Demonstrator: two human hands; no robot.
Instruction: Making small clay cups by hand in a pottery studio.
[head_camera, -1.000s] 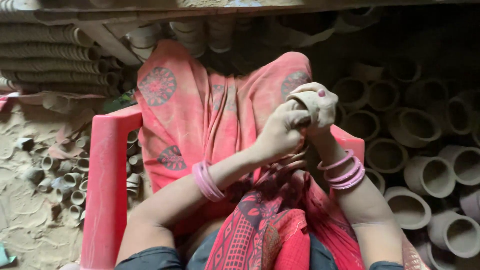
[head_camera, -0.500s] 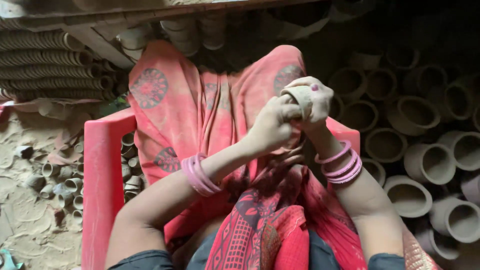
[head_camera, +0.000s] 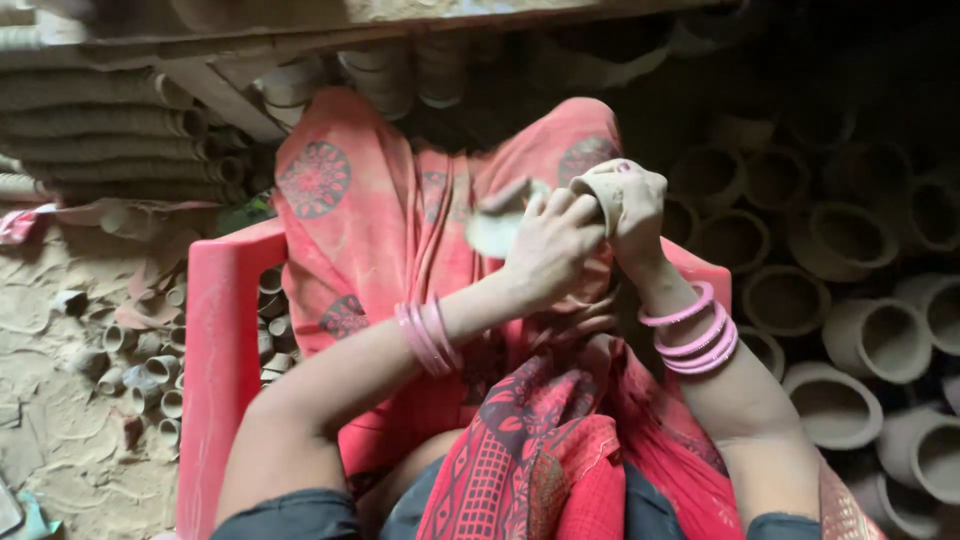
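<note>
While she sits, both hands work at one clay cup (head_camera: 600, 190).
Right hand (head_camera: 632, 208) grips it, mouth facing left; left hand (head_camera: 548, 245) presses a pale pad (head_camera: 497, 225) just beside.

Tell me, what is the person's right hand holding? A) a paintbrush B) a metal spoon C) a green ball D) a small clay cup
D, the right hand is wrapped around a small clay cup, pale brown like the many clay pots lying on the ground at the right, while the left hand works right beside it with a flat piece of clay.
</note>
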